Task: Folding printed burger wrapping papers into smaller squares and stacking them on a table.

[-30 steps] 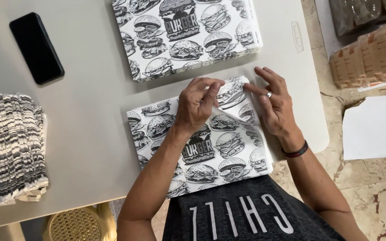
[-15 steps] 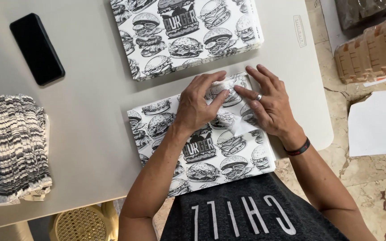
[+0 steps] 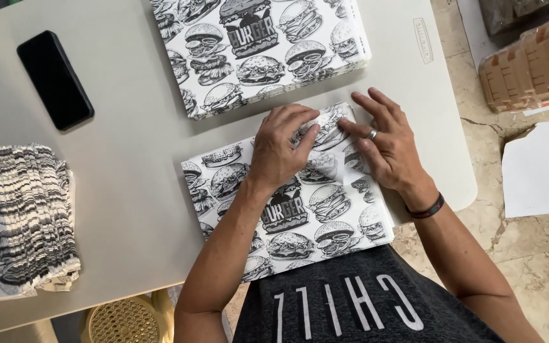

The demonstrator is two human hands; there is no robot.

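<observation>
Both hands are down on a sheet of white wrapping paper printed with black burger drawings (image 3: 300, 209), which lies on the near part of the pale grey table (image 3: 135, 190) with its near edge hanging over the table's front, just above the person's dark shirt; the left hand (image 3: 284, 149) is curled, its fingertips pinching a small raised fold of the paper near the sheet's far corner; the right hand (image 3: 386, 143) lies open and flat, fingers spread, pressing the same corner just beside the left fingertips, so that the two hands almost touch; a plain ring shows on one right finger, and a dark band with a red stripe (image 3: 428, 208) sits on the right wrist.

Just beyond the hands lies a thicker stack of the same burger-printed sheets (image 3: 255, 51), apart from the worked sheet by a narrow strip of bare table; at the table's left edge is a pile of folded printed papers (image 3: 20, 219), their edges fanned out like ribs; a black smartphone (image 3: 54, 79) lies face up on the far left, well apart from everything else.

Off the table to the right, on the marbled stone floor, there is a white sheet (image 3: 541, 168) and, further back, brown cardboard trays wrapped in clear film (image 3: 532, 60); a round woven stool seat (image 3: 122, 321) shows under the table's near edge.
</observation>
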